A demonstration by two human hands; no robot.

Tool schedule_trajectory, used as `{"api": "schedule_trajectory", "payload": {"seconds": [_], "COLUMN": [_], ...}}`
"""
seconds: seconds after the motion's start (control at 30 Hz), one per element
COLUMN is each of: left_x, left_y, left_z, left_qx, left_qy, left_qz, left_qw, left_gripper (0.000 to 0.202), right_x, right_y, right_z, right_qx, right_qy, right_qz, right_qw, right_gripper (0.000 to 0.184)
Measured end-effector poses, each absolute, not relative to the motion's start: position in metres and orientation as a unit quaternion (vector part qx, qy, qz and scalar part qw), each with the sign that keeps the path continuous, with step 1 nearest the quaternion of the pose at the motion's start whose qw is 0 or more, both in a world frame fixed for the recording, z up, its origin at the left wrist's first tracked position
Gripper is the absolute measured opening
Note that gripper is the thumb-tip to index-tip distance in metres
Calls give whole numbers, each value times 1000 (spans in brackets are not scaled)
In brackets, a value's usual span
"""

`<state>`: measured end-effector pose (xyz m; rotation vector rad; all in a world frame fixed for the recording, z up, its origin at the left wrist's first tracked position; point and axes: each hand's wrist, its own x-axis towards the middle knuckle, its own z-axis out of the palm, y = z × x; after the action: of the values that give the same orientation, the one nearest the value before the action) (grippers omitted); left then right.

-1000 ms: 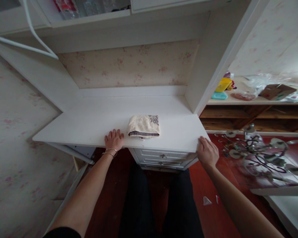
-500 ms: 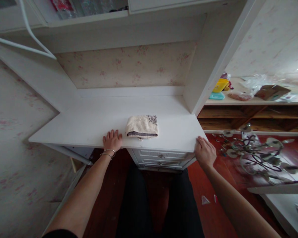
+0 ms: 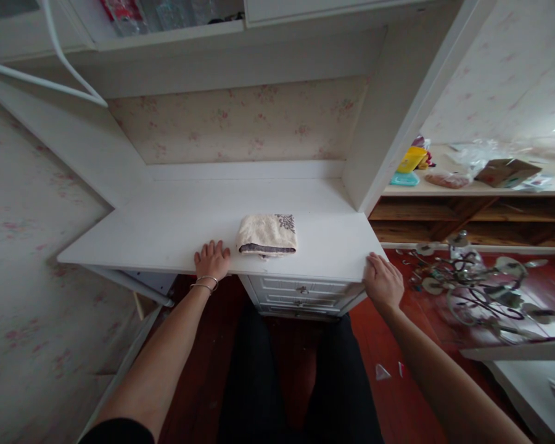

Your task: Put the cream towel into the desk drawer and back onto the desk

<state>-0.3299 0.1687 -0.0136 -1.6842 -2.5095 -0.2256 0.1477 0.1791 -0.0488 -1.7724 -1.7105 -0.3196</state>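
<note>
A folded cream cloth (image 3: 266, 233) with a dark floral print in one corner and a dark fold along its front lies on the white desk (image 3: 194, 203). My left hand (image 3: 213, 260) rests flat near the front edge, just left of the cloth and apart from it, fingers spread and holding nothing. A metal bangle circles that wrist. At the desk's front right corner, my right hand (image 3: 383, 280) is closed over the edge, its fingers bent and partly hidden. Neither hand touches the cloth.
White drawers (image 3: 303, 293) stand under the desk before my legs. Overhead, a shelf (image 3: 166, 36) holds plastic-wrapped items, and a white cable (image 3: 69, 68) hangs at upper left. On the right, a chandelier (image 3: 494, 287) lies on the red floor below a low cabinet (image 3: 444, 213).
The view shifts very slightly, so the cloth and my left hand appear a little farther right. Both hands keep their places on the desk.
</note>
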Motion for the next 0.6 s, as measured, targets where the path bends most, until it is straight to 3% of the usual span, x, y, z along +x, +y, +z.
{"api": "schedule_trajectory", "payload": {"seconds": [0.6], "left_x": [-330], "left_y": [167], "left_z": [-11], "left_qx": [-546], "left_qy": [-834], "left_qz": [-77], "left_qw": [31], "left_gripper": [59], "right_x": [150], "right_y": [175], "right_z": [-29], "right_qx": [-661], "right_qy": [-727], "right_qz": [-83], "right_qw": [168], "right_gripper": [37]}}
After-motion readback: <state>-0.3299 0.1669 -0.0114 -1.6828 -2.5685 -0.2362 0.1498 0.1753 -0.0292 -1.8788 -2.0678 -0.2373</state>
